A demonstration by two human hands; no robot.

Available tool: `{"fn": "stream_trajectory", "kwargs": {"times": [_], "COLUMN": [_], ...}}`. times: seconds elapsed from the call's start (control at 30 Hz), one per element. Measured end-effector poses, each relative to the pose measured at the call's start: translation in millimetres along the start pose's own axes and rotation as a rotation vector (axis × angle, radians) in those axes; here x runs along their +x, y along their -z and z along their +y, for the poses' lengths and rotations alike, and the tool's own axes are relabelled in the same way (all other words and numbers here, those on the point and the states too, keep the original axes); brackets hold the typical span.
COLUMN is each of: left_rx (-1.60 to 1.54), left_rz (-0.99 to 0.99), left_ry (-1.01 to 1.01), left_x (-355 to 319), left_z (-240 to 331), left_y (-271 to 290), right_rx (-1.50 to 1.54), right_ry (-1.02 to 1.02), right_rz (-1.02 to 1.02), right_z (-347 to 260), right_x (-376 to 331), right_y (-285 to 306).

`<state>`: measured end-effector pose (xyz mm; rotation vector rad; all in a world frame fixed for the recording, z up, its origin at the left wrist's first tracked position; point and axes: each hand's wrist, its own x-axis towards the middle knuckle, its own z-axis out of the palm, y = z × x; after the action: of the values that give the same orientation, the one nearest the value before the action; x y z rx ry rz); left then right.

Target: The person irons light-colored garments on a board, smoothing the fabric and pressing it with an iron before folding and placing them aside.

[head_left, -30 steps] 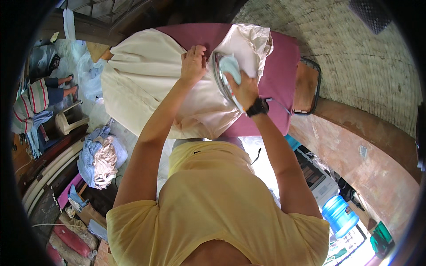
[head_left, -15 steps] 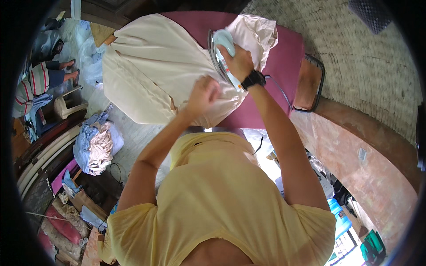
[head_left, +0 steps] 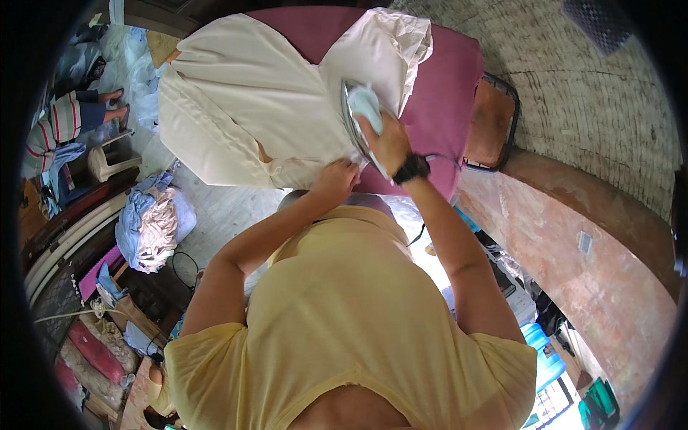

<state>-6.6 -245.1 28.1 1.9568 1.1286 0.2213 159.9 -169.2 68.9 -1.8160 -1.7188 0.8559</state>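
A cream pair of trousers or similar garment (head_left: 265,93) lies spread over a maroon ironing board (head_left: 448,86), its wrinkled, gathered end toward the far right. My right hand (head_left: 389,145), with a dark watch at the wrist, is wrapped round the handle of a pale blue clothes iron (head_left: 366,107). The iron stands on the garment near the board's near edge, its tip pointing toward me. Just left of it, my left hand (head_left: 337,179) pinches the near edge of the cloth. The iron's soleplate is mostly hidden.
A brown rest in a black metal frame (head_left: 491,122) adjoins the board's right end. A bundle of clothes (head_left: 155,226) sits at the left. Beyond it are a beige stool (head_left: 111,159) and another person's legs (head_left: 115,107). A low pinkish wall (head_left: 559,229) runs along the right.
The iron has come toward me with my right hand. My left hand has moved nearer and to the right, closing on the cloth's edge. The view has shifted slightly.
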Motion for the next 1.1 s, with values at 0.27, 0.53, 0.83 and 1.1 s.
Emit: {"fn": "stream_trajectory", "kwargs": {"times": [0.27, 0.53, 0.83, 1.1], "left_rx": [0.340, 0.316, -0.163, -0.083], "left_rz": [0.691, 0.369, 0.515, 0.505], "left_ry": [-0.177, -0.063, -0.091, -0.051], "left_x": [89.3, 165.6, 210.6, 301.6], "left_z": [-44.3, -133.0, -157.2, -109.7], "left_y": [150.0, 189.5, 199.5, 187.5], "right_rx": [-0.150, -0.014, -0.002, -0.080], "right_ry": [-0.054, -0.021, -0.136, -0.207], "right_rz": [-0.194, 0.034, -0.016, -0.053], "right_z": [8.8, -52.6, -46.6, -46.3], "right_x": [-45.1, 86.3, 43.3, 30.5], "right_y": [21.7, -17.1, -20.4, -0.2]}}
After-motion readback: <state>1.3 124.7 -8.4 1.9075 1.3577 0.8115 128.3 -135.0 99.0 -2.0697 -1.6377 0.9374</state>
